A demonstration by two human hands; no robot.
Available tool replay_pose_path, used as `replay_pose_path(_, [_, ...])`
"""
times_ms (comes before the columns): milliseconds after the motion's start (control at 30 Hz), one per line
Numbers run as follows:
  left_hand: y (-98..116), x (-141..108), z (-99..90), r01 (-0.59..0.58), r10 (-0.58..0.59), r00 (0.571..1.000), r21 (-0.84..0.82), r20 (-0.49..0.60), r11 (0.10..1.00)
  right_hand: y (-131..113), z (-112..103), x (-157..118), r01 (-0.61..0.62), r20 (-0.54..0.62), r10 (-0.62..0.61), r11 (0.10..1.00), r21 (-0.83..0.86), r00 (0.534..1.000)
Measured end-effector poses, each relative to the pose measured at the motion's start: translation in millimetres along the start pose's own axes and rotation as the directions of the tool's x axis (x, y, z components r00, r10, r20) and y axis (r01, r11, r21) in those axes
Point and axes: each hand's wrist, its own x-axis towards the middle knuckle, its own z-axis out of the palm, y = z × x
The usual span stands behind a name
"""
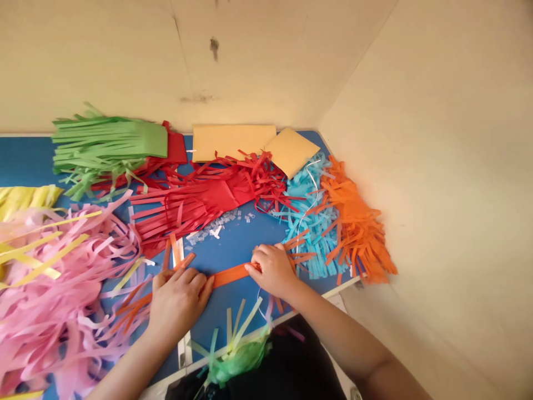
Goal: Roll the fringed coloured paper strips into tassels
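A piece of orange fringed tissue paper (pixel 231 275) runs between my two hands, its plain middle band stretched flat just over the blue table (pixel 241 239). My left hand (pixel 179 294) is closed on its left part, and cut orange strips fan out past the fingers. At the other end my right hand (pixel 272 268) pinches the band with curled fingers, with more orange strips spreading beyond it. The fingertips of both hands are partly hidden. A green fringed paper tassel (pixel 241 355) lies near my lap, below the hands.
Red fringed paper (pixel 208 197) lies behind my hands, near green fringe (pixel 120 139) and folded yellow paper (pixel 233 141). Blue fringe (pixel 314 222) with a white string (pixel 310 208) and orange fringe (pixel 358 228) sit right. Pink fringe (pixel 62 289) covers the left. Walls border the table.
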Motion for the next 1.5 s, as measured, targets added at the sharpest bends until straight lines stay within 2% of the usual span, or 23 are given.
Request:
replay_pose_path(67, [1,-2,1.0,0.024,-0.022,0.998,0.027,-0.053,0.999,1,-8,-2,-0.058,-0.078,0.056,0.998,-0.031,0.995])
replay_pose_path(133, [2,-5,0.8,0.001,0.006,0.995,0.061,-0.102,0.998,-4,-15,-7,-0.031,-0.169,0.019,0.997,-0.07,0.985])
replay_pose_path(200, [4,-8,-0.9,-0.064,0.074,0.992,0.089,-0.107,0.994,-11,-18,-12,0.157,-0.152,-0.172,0.982,-0.106,0.973])
replay_pose_path(267, [7,-10,-3.4,-0.13,0.14,0.986,0.108,-0.093,0.986,-16,-14,-15,0.373,-0.05,-0.38,0.921,-0.116,0.923])
replay_pose_path(300, [9,-10,-4.6,-0.154,0.165,0.981,0.113,-0.099,0.982,-17,-10,-14,0.44,-0.015,-0.445,0.889,-0.123,0.895])
replay_pose_path(367, [12,-9,-5.9,-0.177,0.192,0.975,0.123,-0.116,0.976,-15,-2,-10,0.482,-0.005,-0.488,0.863,-0.152,0.873])
replay_pose_path(467, [15,-5,-5.1,-0.159,0.172,0.977,0.103,-0.127,0.982,-7,4,-1,0.466,-0.023,-0.473,0.873,-0.142,0.881])
replay_pose_path(600, [13,-2,-0.7,-0.173,0.183,0.977,0.093,-0.112,0.981,-7,-4,6,0.427,-0.003,-0.429,0.899,-0.097,0.903])
replay_pose_path(767, [4,-13,2.8,-0.193,0.199,0.971,0.052,-0.131,0.98,-13,-2,0,0.498,-0.015,-0.507,0.851,-0.167,0.862])
replay_pose_path(833, [-2,-19,2.4,-0.183,0.18,0.975,-0.015,-0.129,0.983,-5,3,-3,0.464,-0.035,-0.472,0.875,-0.14,0.881])
replay_pose_path(967, [-15,-22,2.5,-0.129,0.103,0.986,-0.206,-0.131,0.97,19,3,-2,0.341,-0.099,-0.336,0.939,0.044,0.937])
replay_pose_path(1100, [-17,-18,3.1,-0.047,0.009,0.993,-0.315,-0.121,0.948,27,-4,5,0.252,-0.078,-0.241,0.95,0.185,0.967])
replay_pose_path(1267, [-7,-13,0.7,0.045,-0.086,0.989,-0.314,-0.12,0.948,20,-8,7,0.19,-0.047,-0.184,0.962,0.198,0.982])
replay_pose_path(1500, [-1,-4,-0.6,0.058,-0.078,0.993,-0.211,-0.088,0.976,14,-11,12,0.105,0.041,-0.113,0.981,0.164,0.993])
